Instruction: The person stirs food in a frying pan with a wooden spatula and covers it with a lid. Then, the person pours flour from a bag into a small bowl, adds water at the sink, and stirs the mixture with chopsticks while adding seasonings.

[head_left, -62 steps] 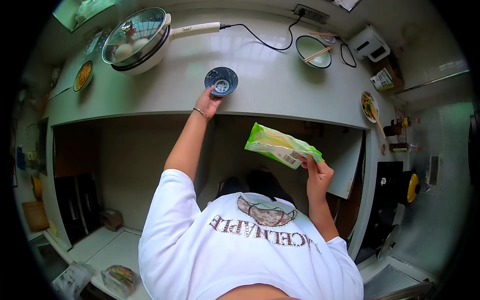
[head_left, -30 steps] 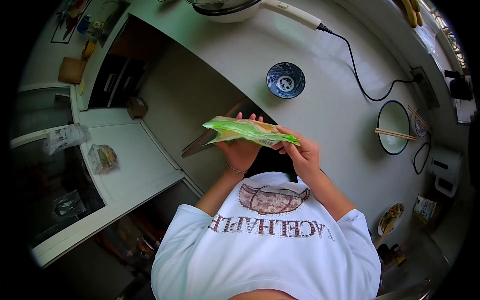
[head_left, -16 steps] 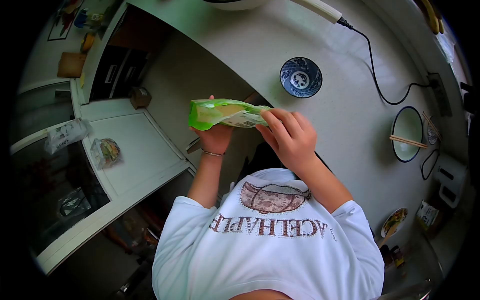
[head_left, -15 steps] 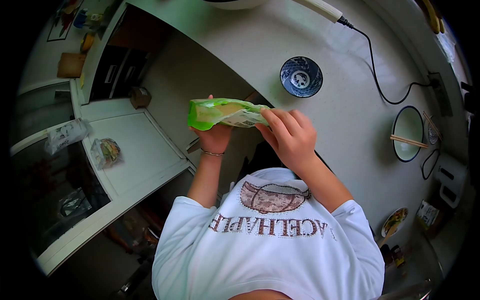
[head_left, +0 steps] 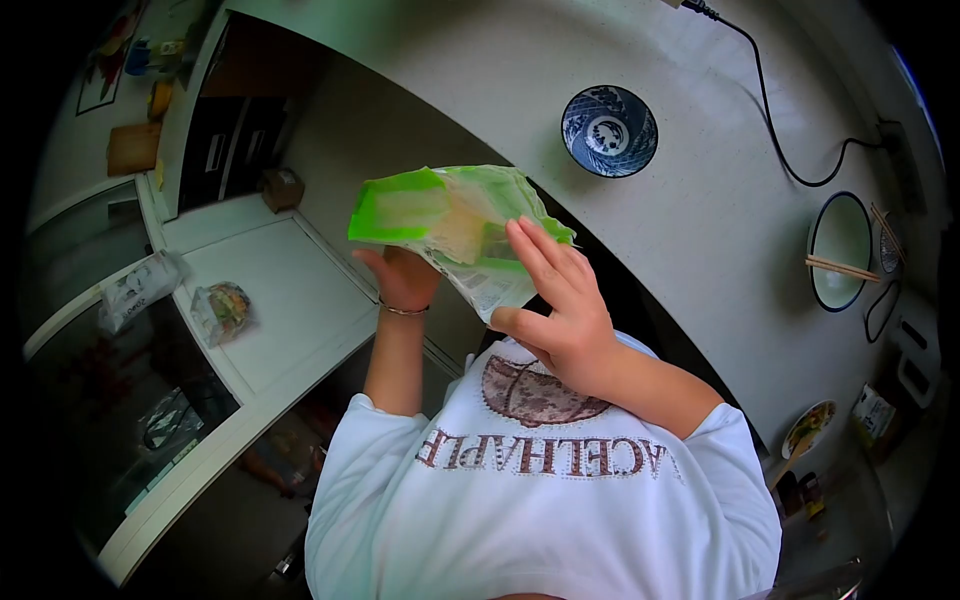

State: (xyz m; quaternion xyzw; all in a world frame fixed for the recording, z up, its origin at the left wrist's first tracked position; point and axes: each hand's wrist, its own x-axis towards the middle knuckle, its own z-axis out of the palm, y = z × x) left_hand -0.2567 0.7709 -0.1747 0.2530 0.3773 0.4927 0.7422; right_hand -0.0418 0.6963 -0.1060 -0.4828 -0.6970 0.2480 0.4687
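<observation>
1) Left hand (head_left: pixel 406 282), with a thin metal bracelet (head_left: pixel 402 311) at its wrist, reaches behind a green-banded, crinkled, see-through plastic bag (head_left: pixel 455 225); its thumb juts out to the side while the fingers are hidden, so how far they curl cannot be told

2) Right hand (head_left: pixel 568 318) grasps the bag's other end, fingers laid long over the film and thumb at the low corner

3) The bag is tilted in the air just beside the counter's edge; its film is wrinkled, with a pale yellowish area mid-face and a whitish printed panel below

4) At two o'clock from the bag, a small round blue-and-white patterned bowl (head_left: pixel 609 134) stands upright on the smooth, pale counter (head_left: pixel 700 215)

5) At three o'clock, a large white dark-rimmed bowl (head_left: pixel 836 228) carries slim wooden chopsticks (head_left: pixel 840 268) across its rim

6) The counter edge slants towards four o'clock, passing near the right hand; a broad, flat stretch spans between both bowls

7) At eight o'clock, a clear, shiny packet (head_left: pixel 222 312) lies on a flat white surface (head_left: pixel 290 285), well apart from the left hand
</observation>
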